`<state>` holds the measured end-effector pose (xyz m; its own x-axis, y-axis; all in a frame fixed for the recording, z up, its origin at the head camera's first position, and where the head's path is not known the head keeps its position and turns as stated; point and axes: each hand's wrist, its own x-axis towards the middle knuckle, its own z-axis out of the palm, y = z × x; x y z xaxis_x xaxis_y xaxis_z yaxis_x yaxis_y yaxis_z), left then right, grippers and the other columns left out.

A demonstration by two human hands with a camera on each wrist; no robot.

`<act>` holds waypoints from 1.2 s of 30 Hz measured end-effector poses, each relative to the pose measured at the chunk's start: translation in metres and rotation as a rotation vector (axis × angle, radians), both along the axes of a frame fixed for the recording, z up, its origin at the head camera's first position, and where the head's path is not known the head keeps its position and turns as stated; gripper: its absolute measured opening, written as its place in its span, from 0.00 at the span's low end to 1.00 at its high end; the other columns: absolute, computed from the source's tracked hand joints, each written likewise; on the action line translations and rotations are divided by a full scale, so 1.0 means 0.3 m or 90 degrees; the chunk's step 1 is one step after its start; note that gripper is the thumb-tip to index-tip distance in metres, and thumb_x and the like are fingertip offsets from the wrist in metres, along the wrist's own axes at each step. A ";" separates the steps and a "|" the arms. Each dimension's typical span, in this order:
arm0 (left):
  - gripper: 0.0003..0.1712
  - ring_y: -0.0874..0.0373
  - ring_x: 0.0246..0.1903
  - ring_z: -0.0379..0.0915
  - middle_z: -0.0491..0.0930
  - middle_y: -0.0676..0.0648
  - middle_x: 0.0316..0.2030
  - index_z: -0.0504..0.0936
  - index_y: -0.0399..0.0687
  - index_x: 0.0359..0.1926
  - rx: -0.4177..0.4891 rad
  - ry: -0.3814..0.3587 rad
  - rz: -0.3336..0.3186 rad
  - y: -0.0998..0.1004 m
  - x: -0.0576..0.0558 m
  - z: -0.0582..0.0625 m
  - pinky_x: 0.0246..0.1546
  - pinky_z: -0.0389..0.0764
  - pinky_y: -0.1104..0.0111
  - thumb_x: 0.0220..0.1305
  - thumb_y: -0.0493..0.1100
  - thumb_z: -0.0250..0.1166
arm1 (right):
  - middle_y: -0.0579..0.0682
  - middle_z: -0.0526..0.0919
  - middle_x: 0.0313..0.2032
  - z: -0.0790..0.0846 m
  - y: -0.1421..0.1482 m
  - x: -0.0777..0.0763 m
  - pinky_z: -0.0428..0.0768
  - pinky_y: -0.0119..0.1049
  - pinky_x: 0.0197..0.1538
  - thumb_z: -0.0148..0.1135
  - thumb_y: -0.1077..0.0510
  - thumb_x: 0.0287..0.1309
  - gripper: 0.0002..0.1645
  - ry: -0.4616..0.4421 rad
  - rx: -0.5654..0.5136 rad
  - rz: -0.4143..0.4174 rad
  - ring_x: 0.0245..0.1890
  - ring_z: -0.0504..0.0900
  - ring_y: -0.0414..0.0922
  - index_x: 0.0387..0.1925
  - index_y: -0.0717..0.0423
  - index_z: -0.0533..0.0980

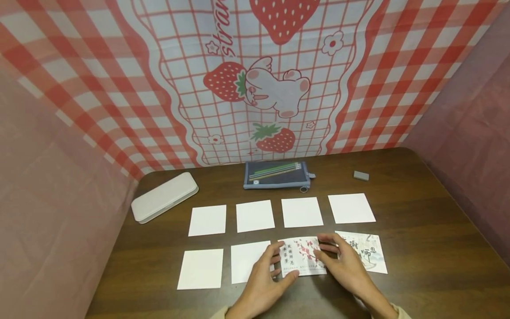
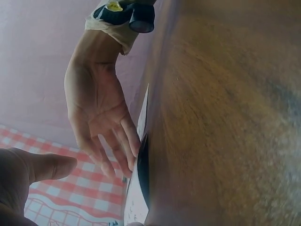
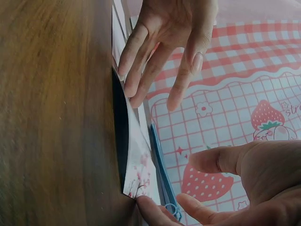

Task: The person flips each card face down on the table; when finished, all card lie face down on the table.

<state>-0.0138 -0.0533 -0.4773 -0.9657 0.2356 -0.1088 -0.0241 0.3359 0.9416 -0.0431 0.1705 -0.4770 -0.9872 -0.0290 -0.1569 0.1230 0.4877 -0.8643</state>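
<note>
A postcard-like card (image 1: 300, 258) printed with pink blossoms and dark characters lies near the table's front, between my hands. My left hand (image 1: 264, 280) rests along its left edge, thumb spread from the other fingers. At its right edge my right hand (image 1: 345, 265) touches the card with loosely extended fingers. In the right wrist view the card (image 3: 138, 162) bows slightly off the table, a fingertip at its corner and the thumb apart. Partly behind my right hand lies a second printed card (image 1: 374, 254). A blank white card (image 1: 247, 263) is partly hidden by my left hand.
Several blank white cards form a row behind, including one (image 1: 208, 220) at left; another (image 1: 200, 269) lies front left. Farther back are a white case (image 1: 165, 197), a mesh pencil pouch (image 1: 276, 175) and a grey eraser-like block (image 1: 361, 176). A strawberry-patterned cloth (image 1: 183, 102) hangs behind.
</note>
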 end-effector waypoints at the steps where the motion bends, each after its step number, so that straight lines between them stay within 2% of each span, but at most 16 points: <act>1: 0.42 0.37 0.63 0.76 0.73 0.31 0.68 0.68 0.39 0.72 -0.002 0.001 0.001 0.000 0.000 0.000 0.54 0.88 0.57 0.64 0.51 0.74 | 0.60 0.83 0.59 -0.001 -0.001 -0.001 0.86 0.40 0.59 0.71 0.59 0.65 0.25 -0.004 -0.006 -0.003 0.58 0.86 0.55 0.60 0.61 0.76; 4: 0.42 0.36 0.63 0.76 0.72 0.31 0.68 0.68 0.40 0.72 -0.010 0.007 0.000 0.002 0.000 0.003 0.55 0.88 0.57 0.64 0.51 0.75 | 0.61 0.83 0.60 0.000 -0.003 -0.001 0.84 0.30 0.55 0.71 0.59 0.65 0.25 -0.014 -0.025 -0.006 0.59 0.86 0.55 0.60 0.62 0.76; 7: 0.42 0.35 0.64 0.75 0.72 0.31 0.68 0.68 0.40 0.72 -0.023 0.014 -0.005 0.005 0.003 0.006 0.55 0.88 0.57 0.64 0.51 0.75 | 0.63 0.82 0.60 -0.003 -0.004 -0.002 0.83 0.25 0.52 0.69 0.60 0.66 0.25 -0.012 -0.047 -0.004 0.58 0.86 0.57 0.61 0.64 0.75; 11: 0.42 0.34 0.64 0.75 0.71 0.31 0.68 0.68 0.40 0.72 -0.028 0.010 -0.010 0.006 0.006 0.007 0.55 0.88 0.57 0.64 0.51 0.75 | 0.65 0.81 0.60 -0.008 -0.004 0.000 0.82 0.23 0.49 0.67 0.63 0.67 0.23 -0.015 -0.092 -0.016 0.58 0.86 0.58 0.61 0.67 0.74; 16: 0.42 0.34 0.64 0.75 0.72 0.31 0.68 0.69 0.39 0.72 -0.024 0.012 -0.010 0.007 0.005 0.007 0.55 0.88 0.58 0.64 0.51 0.75 | 0.66 0.78 0.61 -0.011 -0.008 -0.002 0.83 0.21 0.48 0.65 0.66 0.67 0.23 -0.030 -0.152 -0.041 0.63 0.82 0.58 0.61 0.69 0.73; 22: 0.42 0.34 0.65 0.74 0.72 0.33 0.68 0.69 0.39 0.72 -0.029 0.007 -0.013 0.008 0.009 0.009 0.55 0.88 0.58 0.64 0.51 0.75 | 0.65 0.77 0.64 0.001 -0.001 -0.007 0.81 0.19 0.50 0.65 0.63 0.69 0.24 -0.045 -0.143 -0.043 0.66 0.80 0.62 0.62 0.67 0.72; 24: 0.41 0.35 0.65 0.74 0.72 0.34 0.68 0.69 0.39 0.72 -0.031 0.005 -0.011 0.009 0.011 0.009 0.55 0.88 0.58 0.65 0.51 0.74 | 0.65 0.77 0.64 0.007 0.004 -0.011 0.82 0.21 0.49 0.64 0.62 0.70 0.23 -0.047 -0.146 -0.047 0.64 0.83 0.58 0.62 0.66 0.72; 27: 0.41 0.36 0.65 0.74 0.72 0.35 0.68 0.69 0.41 0.72 -0.037 0.005 -0.009 0.013 0.015 0.011 0.56 0.87 0.59 0.65 0.53 0.74 | 0.66 0.79 0.62 0.011 0.016 -0.021 0.86 0.26 0.48 0.62 0.63 0.70 0.22 -0.033 -0.171 -0.048 0.55 0.87 0.44 0.62 0.67 0.72; 30: 0.40 0.38 0.65 0.74 0.73 0.37 0.67 0.69 0.43 0.73 -0.046 0.009 -0.014 0.017 0.020 0.014 0.56 0.87 0.60 0.66 0.54 0.73 | 0.68 0.81 0.59 0.016 0.027 -0.030 0.88 0.29 0.47 0.61 0.65 0.71 0.23 -0.020 -0.194 -0.039 0.46 0.86 0.33 0.63 0.69 0.71; 36: 0.38 0.44 0.63 0.74 0.75 0.40 0.63 0.69 0.48 0.74 -0.062 0.001 -0.028 0.027 0.016 0.028 0.55 0.87 0.64 0.71 0.60 0.66 | 0.67 0.84 0.54 0.028 0.036 -0.041 0.88 0.30 0.50 0.56 0.65 0.74 0.24 -0.035 -0.244 0.010 0.43 0.88 0.37 0.66 0.71 0.68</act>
